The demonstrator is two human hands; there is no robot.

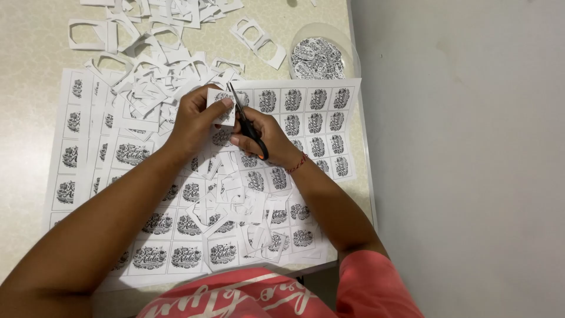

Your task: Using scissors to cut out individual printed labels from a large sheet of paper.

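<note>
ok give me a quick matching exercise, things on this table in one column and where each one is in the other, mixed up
Things:
1. scissors
2. small paper square
3. round cut-outs
4. paper scraps

Places:
A. in the clear dish
B. in the right hand
C. piled at the table's far side
D. pinched in the left hand

Pairs: 1-B, 2-D, 3-A, 4-C

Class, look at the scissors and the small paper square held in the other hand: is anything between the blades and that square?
Nothing visible is. The left hand holds the paper square up off the printed sheets, and the scissors in the right hand meet its right edge directly. The loose scraps lie lower, on the table.
</note>
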